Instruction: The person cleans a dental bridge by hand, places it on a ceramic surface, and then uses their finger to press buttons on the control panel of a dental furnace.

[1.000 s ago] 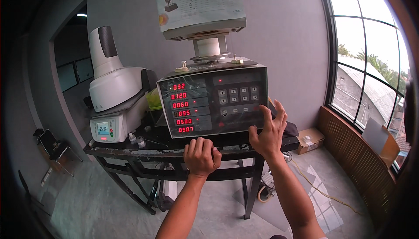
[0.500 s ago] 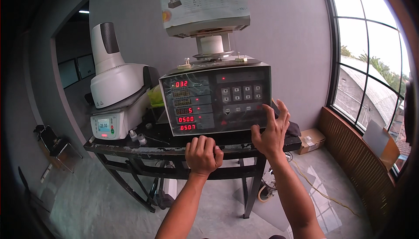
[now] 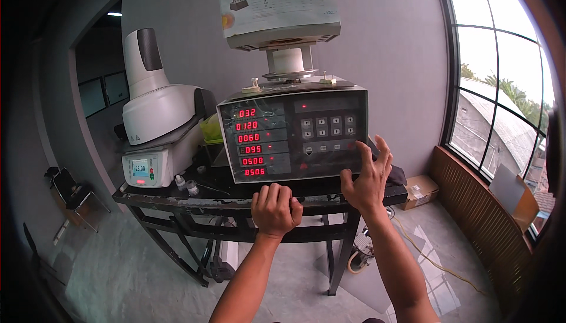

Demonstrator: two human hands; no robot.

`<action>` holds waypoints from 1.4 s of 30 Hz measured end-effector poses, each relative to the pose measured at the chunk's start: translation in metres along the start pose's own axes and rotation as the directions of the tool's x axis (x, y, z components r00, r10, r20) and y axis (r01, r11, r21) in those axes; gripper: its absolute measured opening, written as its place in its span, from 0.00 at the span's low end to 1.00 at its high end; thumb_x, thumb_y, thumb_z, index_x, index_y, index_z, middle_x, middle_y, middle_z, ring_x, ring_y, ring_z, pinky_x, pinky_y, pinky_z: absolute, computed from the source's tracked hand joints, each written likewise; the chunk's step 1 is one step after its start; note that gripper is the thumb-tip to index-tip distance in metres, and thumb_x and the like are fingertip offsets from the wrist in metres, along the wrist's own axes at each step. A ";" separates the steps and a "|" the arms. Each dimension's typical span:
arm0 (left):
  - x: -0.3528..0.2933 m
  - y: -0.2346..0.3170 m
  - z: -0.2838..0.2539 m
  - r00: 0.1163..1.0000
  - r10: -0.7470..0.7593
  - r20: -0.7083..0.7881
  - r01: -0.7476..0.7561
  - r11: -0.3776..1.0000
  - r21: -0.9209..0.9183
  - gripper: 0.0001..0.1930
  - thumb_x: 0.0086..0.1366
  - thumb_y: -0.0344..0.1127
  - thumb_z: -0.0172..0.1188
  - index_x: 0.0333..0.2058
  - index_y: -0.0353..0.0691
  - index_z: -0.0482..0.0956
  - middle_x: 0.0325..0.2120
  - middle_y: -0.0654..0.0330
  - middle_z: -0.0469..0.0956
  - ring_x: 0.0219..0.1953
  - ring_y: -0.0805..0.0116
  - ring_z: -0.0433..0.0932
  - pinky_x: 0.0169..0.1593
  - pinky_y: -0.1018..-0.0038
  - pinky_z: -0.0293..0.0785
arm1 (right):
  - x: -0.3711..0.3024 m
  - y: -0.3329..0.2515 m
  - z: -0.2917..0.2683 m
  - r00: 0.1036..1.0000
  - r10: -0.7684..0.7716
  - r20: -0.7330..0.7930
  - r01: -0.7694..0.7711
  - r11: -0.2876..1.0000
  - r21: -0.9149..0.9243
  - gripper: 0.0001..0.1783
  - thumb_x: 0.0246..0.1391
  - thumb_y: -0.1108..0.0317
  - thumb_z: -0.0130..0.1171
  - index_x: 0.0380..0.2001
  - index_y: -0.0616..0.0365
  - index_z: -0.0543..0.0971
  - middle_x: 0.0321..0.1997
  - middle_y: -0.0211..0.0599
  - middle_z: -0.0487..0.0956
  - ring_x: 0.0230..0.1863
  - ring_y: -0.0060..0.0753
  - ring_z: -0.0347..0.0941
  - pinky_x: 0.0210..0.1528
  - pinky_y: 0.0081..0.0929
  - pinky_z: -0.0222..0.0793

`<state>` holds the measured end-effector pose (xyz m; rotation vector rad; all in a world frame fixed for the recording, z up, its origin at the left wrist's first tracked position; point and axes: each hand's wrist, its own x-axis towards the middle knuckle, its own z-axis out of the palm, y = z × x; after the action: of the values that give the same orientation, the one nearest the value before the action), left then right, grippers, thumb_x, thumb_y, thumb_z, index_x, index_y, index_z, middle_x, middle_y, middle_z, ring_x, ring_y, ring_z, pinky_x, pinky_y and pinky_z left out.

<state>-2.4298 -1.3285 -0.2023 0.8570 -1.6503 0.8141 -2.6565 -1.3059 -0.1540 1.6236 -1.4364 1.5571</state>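
Observation:
A dark-fronted control box stands on the black table, with rows of red lit digits on its left half and small square buttons on its right. My right hand is open at the panel's lower right corner. Its index fingertip meets the front there, the thumb lies lower, and the other fingers are spread and raised. At the table's front edge, below the box, my left hand rests closed in a fist. Its finger undersides are hidden, so I cannot see what is in it.
Above the box sits a pale furnace-like head with a printed sheet on it. A white machine with a small screen stands at left, near small bottles. A cardboard box and yellow cable lie on the floor at right.
More rows of red digits are lit on the panel; two that were dark now glow, and some other digits differ. Both hands keep their places.

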 end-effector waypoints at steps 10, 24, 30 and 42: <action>0.000 -0.006 -0.008 1.000 -0.009 0.025 0.009 1.000 0.014 0.10 0.58 0.43 0.56 0.24 0.46 0.72 0.24 0.61 0.69 0.28 0.58 0.71 0.33 0.60 0.63 | 0.032 -0.017 0.004 0.989 -0.018 0.146 0.000 0.993 0.122 0.52 0.46 0.65 0.68 0.78 0.45 0.63 0.75 0.71 0.56 0.74 0.77 0.59 0.72 0.59 0.63; -0.003 -0.005 -0.006 1.000 -0.007 0.021 0.006 1.000 0.009 0.10 0.60 0.44 0.56 0.29 0.44 0.74 0.28 0.60 0.70 0.31 0.59 0.73 0.35 0.62 0.66 | 0.033 -0.022 0.003 0.977 0.058 0.206 -0.055 0.998 -0.017 0.54 0.50 0.70 0.66 0.81 0.37 0.57 0.67 0.68 0.62 0.65 0.75 0.67 0.66 0.58 0.71; 0.002 0.000 -0.003 1.000 -0.002 -0.026 0.001 1.000 -0.015 0.09 0.57 0.43 0.57 0.26 0.45 0.73 0.26 0.61 0.69 0.29 0.59 0.71 0.33 0.62 0.64 | 0.035 -0.018 -0.003 0.975 0.067 0.212 -0.063 0.998 -0.022 0.54 0.49 0.69 0.65 0.80 0.37 0.58 0.62 0.63 0.65 0.62 0.70 0.70 0.64 0.56 0.72; 0.002 -0.002 -0.004 1.000 0.009 -0.001 -0.009 1.000 0.011 0.10 0.59 0.43 0.55 0.24 0.46 0.73 0.25 0.62 0.70 0.29 0.58 0.72 0.33 0.61 0.64 | 0.038 -0.018 -0.005 0.954 0.084 0.287 -0.084 0.996 -0.013 0.54 0.47 0.63 0.66 0.80 0.43 0.58 0.67 0.69 0.64 0.67 0.74 0.66 0.62 0.62 0.69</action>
<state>-2.4267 -1.3265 -0.1996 0.8572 -1.6513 0.8297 -2.6500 -1.3091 -0.1127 1.8714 -1.6735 1.4065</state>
